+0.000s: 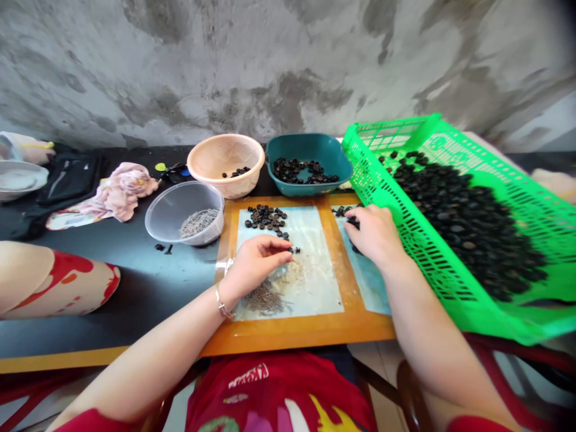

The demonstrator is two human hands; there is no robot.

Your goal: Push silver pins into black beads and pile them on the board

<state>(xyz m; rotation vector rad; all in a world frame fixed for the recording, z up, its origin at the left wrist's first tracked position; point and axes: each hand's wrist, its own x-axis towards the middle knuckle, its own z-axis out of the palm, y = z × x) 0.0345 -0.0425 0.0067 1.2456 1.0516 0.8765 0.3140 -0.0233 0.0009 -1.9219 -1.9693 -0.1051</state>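
Note:
My left hand point(258, 264), with a bracelet at the wrist, is over the left light-blue sheet point(315, 282), thumb and fingers pinched on a small black part point(294, 249). Just above it lies a group of black round parts point(265, 218); below it is a heap of thin metal pins point(266, 299). My right hand point(371, 231) is over the right blue sheet point(371, 282), its fingers curled down on small black parts point(353, 222). Whether it grips one is hidden.
A green basket point(432, 252) of black parts stands right. Behind are a teal basin point(310, 188) and a pink bowl point(211, 180) with black parts. Left are a clear bowl point(157, 222) of pins, a crumpled cloth point(123, 192) and a patterned cylinder point(67, 282).

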